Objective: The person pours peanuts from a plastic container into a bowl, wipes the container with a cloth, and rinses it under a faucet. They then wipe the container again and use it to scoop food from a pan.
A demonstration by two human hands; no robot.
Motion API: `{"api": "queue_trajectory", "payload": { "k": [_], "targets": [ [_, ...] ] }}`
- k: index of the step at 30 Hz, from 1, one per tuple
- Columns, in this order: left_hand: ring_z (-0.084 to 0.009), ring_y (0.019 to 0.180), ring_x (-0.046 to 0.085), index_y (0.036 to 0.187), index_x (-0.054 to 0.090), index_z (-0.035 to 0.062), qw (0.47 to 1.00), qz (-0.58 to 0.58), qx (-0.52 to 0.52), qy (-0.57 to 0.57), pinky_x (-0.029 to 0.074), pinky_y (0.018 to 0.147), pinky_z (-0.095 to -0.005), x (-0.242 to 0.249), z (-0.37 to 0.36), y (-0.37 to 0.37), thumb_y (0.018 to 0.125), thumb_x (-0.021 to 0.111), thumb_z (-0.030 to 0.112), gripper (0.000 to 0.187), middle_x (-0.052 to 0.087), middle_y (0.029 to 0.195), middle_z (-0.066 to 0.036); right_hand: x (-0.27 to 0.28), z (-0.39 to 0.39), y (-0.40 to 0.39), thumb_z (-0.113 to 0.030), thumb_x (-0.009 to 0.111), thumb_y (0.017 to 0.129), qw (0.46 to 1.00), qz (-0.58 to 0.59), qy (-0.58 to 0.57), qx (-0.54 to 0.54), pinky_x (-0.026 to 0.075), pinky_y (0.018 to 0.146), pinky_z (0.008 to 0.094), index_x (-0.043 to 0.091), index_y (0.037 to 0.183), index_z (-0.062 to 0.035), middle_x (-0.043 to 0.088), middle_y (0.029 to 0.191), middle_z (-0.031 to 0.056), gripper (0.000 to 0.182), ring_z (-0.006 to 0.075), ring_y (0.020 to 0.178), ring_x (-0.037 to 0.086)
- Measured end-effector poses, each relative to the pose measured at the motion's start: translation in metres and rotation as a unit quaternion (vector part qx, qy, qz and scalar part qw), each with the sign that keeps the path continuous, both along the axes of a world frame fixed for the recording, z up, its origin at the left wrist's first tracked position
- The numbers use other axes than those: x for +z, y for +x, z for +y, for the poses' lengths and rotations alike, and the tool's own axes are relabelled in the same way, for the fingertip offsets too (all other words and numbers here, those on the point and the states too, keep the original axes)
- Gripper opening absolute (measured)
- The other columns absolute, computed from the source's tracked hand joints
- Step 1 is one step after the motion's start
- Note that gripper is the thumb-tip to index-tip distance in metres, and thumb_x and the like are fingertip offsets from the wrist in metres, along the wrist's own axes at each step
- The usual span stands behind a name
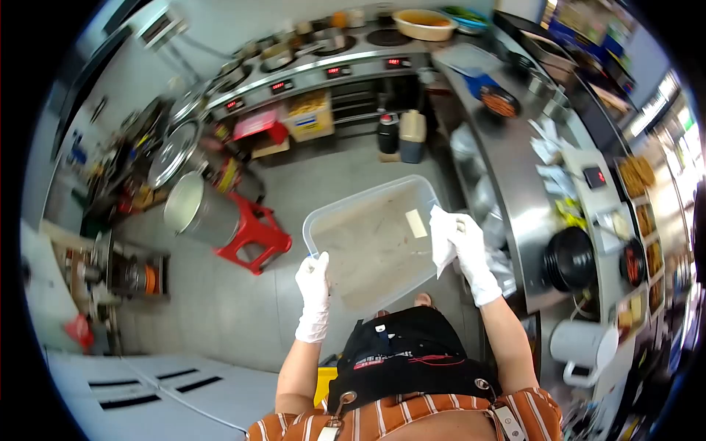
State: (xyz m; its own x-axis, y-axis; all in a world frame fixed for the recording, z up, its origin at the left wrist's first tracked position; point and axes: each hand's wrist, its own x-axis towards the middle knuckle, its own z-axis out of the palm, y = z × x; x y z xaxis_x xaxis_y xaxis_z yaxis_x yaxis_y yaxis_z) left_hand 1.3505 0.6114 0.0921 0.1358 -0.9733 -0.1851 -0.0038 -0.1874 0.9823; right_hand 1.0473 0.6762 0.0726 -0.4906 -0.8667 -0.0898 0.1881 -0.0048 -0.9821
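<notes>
A large clear plastic bin is held in front of my body, over the floor, with its open top tilted toward me. My left hand, in a white glove, grips the bin's left rim with the thumb on top. At the opposite rim, my gloved right hand pinches a white cloth or paper towel. Whether those fingers also grip the rim is hidden by the cloth. A pale label shows on the bin's wall near the right side, and the bottom looks bare.
On my left, a red stool stands beside a tall metal pot. To my right runs a steel counter with black bowls and a white pitcher. Ahead is a cooktop counter with cardboard boxes underneath.
</notes>
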Motion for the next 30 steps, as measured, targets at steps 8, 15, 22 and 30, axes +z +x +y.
{"api": "queue_trajectory", "payload": {
  "k": [8,15,22,30],
  "targets": [
    [-0.0025,0.041,0.034,0.059,0.041,0.0115,0.979,0.000,0.195,-0.051,0.026,0.039,-0.0210,0.013,-0.033,0.055,0.084,0.066,0.017,0.035,0.040,0.049,0.006,-0.060,-0.241,0.126,-0.004,0.056,0.082,0.991,-0.066,0.072,0.087,0.046,0.055,0.0236,0.057,0.087,0.0004,0.061,0.076,0.0058,0.007,0.0106,0.064,0.057],
    [-0.0025,0.043,0.036,0.061,0.044,0.0097,0.944,-0.021,0.326,-0.036,0.028,0.041,-0.0203,0.021,-0.060,0.067,0.083,0.067,0.016,0.032,0.043,0.050,0.005,-0.063,-0.348,0.257,-0.001,0.048,0.085,0.984,-0.140,0.094,0.058,0.049,0.063,0.0297,0.059,0.089,0.0004,0.062,0.079,0.0078,0.012,0.0165,0.069,0.059],
    [-0.0029,0.043,0.036,0.066,0.046,0.0087,0.894,0.008,0.447,-0.009,0.029,0.040,-0.0208,0.045,-0.078,0.113,0.085,0.065,0.015,0.028,0.043,0.053,0.005,-0.109,-0.397,0.400,0.003,0.046,0.077,0.933,-0.058,0.108,0.339,0.047,0.068,0.0271,0.064,0.075,-0.0036,0.061,0.072,0.0072,0.019,0.0141,0.076,0.058],
    [-0.0023,0.047,0.034,0.066,0.047,0.0093,0.825,-0.086,0.556,-0.056,0.027,0.043,-0.0190,0.026,-0.068,0.251,0.085,0.064,0.015,0.026,0.043,0.055,0.006,-0.052,-0.349,0.560,-0.005,0.054,0.080,0.658,0.125,0.016,0.742,0.048,0.065,0.0294,0.069,0.086,-0.0015,0.065,0.077,0.0100,0.016,0.0147,0.072,0.058]
  ]
}}
